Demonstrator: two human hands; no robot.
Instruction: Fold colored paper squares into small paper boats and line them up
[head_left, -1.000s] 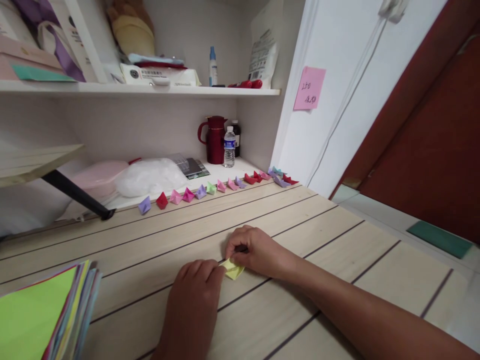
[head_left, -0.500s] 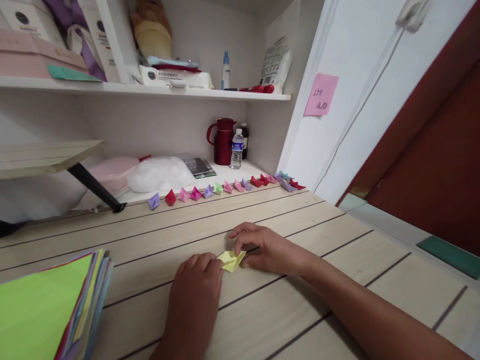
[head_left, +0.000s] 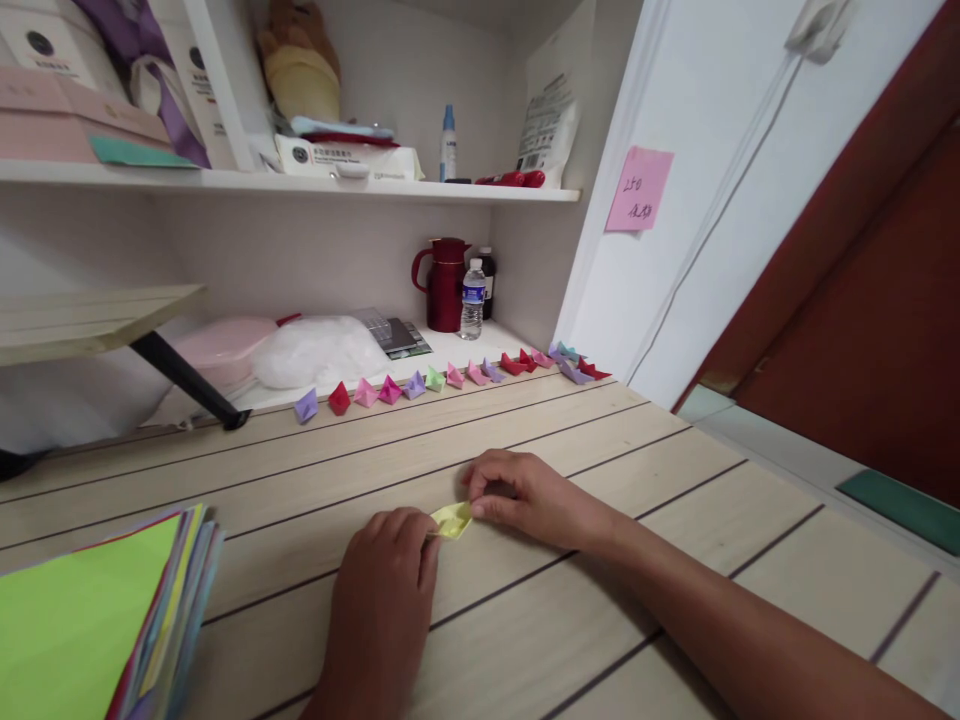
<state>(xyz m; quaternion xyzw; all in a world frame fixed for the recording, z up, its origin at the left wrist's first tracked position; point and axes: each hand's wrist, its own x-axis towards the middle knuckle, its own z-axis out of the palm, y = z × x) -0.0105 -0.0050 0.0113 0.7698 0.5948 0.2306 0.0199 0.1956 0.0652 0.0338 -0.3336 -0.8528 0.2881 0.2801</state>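
Observation:
A small piece of folded yellow paper [head_left: 452,521] is held just above or on the wooden table [head_left: 300,530], between my two hands. My left hand [head_left: 390,565] has its fingers closed on the paper's left end. The right end is pinched between thumb and fingers of my right hand [head_left: 517,495]. Folds and a shallow hollow show in the middle of the paper; its two ends are partly covered by my fingers. Beyond my hands, a row of small folded paper boats [head_left: 389,389] in purple, red, pink and green stands along the table's far edge.
A stack of coloured paper [head_left: 90,610], bright green on top, lies at the near left. A small raised stand [head_left: 97,315] has a black leg on the table's far left. Behind the boats are a red jug [head_left: 446,285] and a water bottle [head_left: 472,300].
My right thumb and fingers have closed on the paper's right end. The paper has shifted slightly left and looks narrower, more drawn together. My left hand keeps its hold.

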